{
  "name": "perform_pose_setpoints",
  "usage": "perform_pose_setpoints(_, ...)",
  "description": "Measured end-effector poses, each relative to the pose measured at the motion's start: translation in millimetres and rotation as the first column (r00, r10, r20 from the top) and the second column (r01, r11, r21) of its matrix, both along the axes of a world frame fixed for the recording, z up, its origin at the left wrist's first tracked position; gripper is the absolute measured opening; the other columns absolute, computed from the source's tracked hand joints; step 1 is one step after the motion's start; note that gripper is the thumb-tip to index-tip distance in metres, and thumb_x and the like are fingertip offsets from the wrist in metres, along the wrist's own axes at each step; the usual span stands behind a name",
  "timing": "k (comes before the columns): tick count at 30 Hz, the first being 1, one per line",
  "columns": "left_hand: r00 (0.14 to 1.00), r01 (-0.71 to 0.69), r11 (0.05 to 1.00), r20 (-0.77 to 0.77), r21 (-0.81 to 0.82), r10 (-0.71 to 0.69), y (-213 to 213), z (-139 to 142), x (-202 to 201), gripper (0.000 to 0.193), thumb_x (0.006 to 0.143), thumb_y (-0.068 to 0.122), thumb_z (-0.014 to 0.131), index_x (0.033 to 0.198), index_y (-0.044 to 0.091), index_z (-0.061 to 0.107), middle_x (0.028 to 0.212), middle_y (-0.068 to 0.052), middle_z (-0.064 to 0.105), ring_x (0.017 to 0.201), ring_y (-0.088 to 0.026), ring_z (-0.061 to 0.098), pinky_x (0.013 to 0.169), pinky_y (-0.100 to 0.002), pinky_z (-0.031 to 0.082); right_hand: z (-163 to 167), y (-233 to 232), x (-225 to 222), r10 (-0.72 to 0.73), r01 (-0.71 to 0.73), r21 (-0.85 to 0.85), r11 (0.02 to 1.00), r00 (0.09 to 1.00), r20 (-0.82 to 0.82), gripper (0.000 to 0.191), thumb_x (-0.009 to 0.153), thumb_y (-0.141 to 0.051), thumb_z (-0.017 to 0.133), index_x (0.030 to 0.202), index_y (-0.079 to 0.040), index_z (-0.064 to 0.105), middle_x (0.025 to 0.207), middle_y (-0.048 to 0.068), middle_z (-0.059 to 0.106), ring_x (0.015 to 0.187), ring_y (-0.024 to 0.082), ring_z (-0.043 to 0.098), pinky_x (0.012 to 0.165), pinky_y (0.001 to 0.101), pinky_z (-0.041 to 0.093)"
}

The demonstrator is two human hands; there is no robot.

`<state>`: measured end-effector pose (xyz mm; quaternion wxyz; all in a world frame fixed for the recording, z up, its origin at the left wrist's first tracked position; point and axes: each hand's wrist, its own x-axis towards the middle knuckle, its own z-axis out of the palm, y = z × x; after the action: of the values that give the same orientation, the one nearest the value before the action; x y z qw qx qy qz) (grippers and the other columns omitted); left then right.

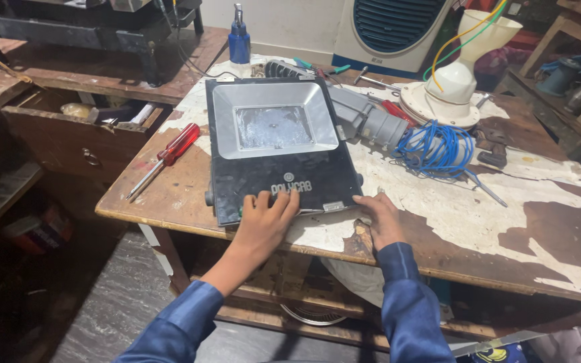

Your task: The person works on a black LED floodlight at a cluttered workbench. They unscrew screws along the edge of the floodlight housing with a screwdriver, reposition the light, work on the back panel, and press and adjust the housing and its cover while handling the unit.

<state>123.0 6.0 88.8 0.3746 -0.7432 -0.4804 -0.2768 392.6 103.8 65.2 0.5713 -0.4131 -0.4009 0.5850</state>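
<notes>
On the worn table (pixel 479 222), floodlight (pixel 278 148) apparently touches both hands' fingers (pixel 278 202).

Lighting is moderate and even over the bench (pixel 438 202), apparently from overhead, though the source lies outside the view. The silver reflector (pixel 275 121) of the floodlight returns a soft sheen, without hard glare. Shadows under both hands are faint and short. The floor (pixel 102 302) and the left shelving fall off into dimness, with detail lost. Focus is sharp at centre. Wide-angle stretch bends the corners, and the far right background is slightly soft.
</notes>
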Motion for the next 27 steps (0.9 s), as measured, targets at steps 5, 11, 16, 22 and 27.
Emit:
perform_pose_setpoints(5, 0.998, 0.028, 0.999, -0.065, 0.029, -0.026, -4, -5, -16, 0.043, 0.083, 0.014, 0.063, 0.126, 0.009, 0.062, 0.113, -0.007, 0.064, 0.095, -0.028, 0.058, 0.077, -0.044, 0.046, -14, 4, 5, -0.019, 0.018, 0.042, 0.999, 0.999, 0.029, 0.039, 0.086, -0.015, 0.084, 0.069, -0.016, 0.048, 0.071, -0.004, 0.047, 0.067, 0.010, 0.043, 0.062, 0.0303, 0.040)
perform_pose_setpoints(11, 0.997, 0.081, 0.993, -0.006, 0.086, -0.081, -9, -7, -32, 0.029, 0.092, 0.027, 0.065, 0.113, 0.007, 0.064, 0.108, -0.009, 0.066, 0.092, -0.029, 0.059, 0.075, -0.044, 0.045, -21, 2, 16, 0.214, -0.215, -0.001, 0.977, 0.971, 0.108, 0.046, 0.084, -0.019, 0.086, 0.064, -0.015, 0.045, 0.071, -0.003, 0.050, 0.065, 0.008, 0.044, 0.059, 0.0286, 0.038)
perform_pose_setpoints(16, 0.999, 0.035, 0.999, 0.026, 0.031, -0.036, -9, 1, -34, 0.023, 0.095, 0.028, 0.066, 0.106, 0.008, 0.065, 0.091, -0.005, 0.059, 0.080, -0.024, 0.056, 0.067, -0.039, 0.046, -12, -10, 7, 0.148, -0.148, -0.008, 0.989, 0.976, 0.160, 0.035, 0.081, -0.020, 0.082, 0.106, -0.010, 0.059, 0.097, 0.004, 0.067, 0.096, 0.013, 0.060, 0.088, 0.0327, 0.045)
perform_pose_setpoints(22, 0.976, -0.029, 0.995, 0.212, -0.091, 0.048, -5, 25, -17, 0.021, 0.100, 0.028, 0.062, 0.101, 0.007, 0.062, 0.093, -0.007, 0.059, 0.079, -0.026, 0.059, 0.063, -0.039, 0.049, 3, -15, 1, 0.197, -0.211, 0.042, 0.977, 0.956, 0.215, 0.077, 0.080, -0.022, 0.080, 0.149, -0.018, 0.045, 0.136, 0.020, 0.054, 0.133, 0.027, 0.049, 0.113, 0.0403, 0.034)
perform_pose_setpoints(27, 0.922, -0.101, 0.871, 0.284, -0.480, 0.264, 21, 45, 32, 0.020, 0.101, 0.019, 0.058, 0.106, 0.000, 0.060, 0.104, -0.018, 0.059, 0.091, -0.039, 0.059, 0.068, -0.048, 0.051, 8, -20, -1, 0.225, -0.237, 0.028, 0.971, 0.948, 0.226, 0.076, 0.081, -0.025, 0.079, 0.150, -0.017, 0.048, 0.156, 0.028, 0.038, 0.148, 0.032, 0.035, 0.118, 0.0424, 0.028)
